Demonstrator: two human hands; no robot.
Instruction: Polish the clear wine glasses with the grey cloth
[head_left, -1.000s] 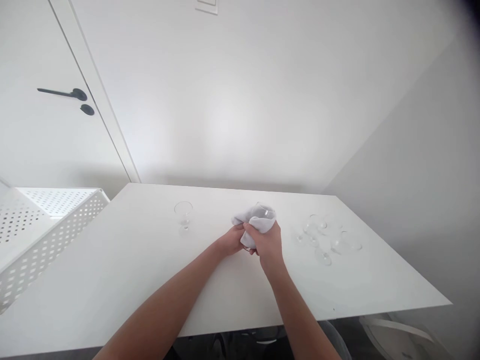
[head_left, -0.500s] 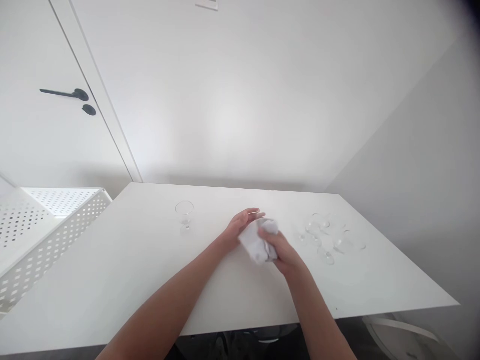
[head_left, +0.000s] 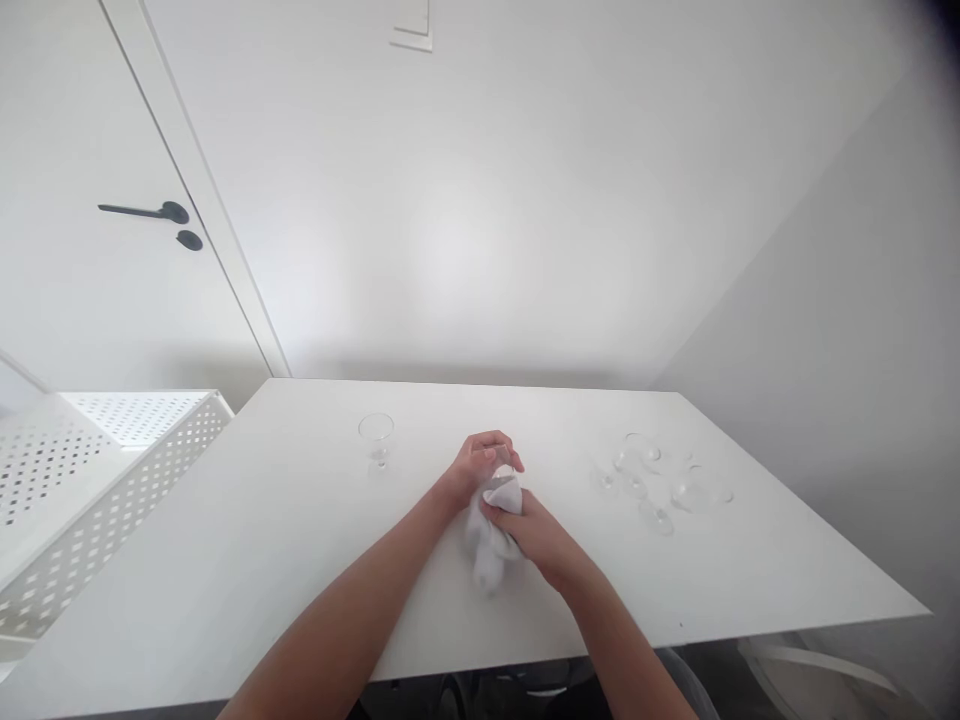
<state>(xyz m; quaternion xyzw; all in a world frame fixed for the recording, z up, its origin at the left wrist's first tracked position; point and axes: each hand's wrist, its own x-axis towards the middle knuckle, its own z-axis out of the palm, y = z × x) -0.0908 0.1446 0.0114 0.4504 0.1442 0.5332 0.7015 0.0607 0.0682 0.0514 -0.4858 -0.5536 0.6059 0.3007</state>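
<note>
My left hand [head_left: 480,464] is curled round the clear bowl of a stemmed glass [head_left: 505,468] above the middle of the table. A white cloth [head_left: 495,540] is bunched in my right hand [head_left: 534,522], its thumb pressing on it and its loose end hanging toward me. The cloth is up against the lower part of the glass and hides it. To the left, one clear stemmed glass [head_left: 376,430] stands upright on the tabletop.
Several clear glasses [head_left: 697,492] are grouped on the right side of the white table [head_left: 300,560]. A white perforated metal rack [head_left: 161,420] stands left of it. Behind are a wall and a door with a black handle [head_left: 142,211].
My right hand has moved left and slightly nearer to me with the cloth, which now hangs lower. My left hand has curled further round the glass. The view has tilted up slightly.
</note>
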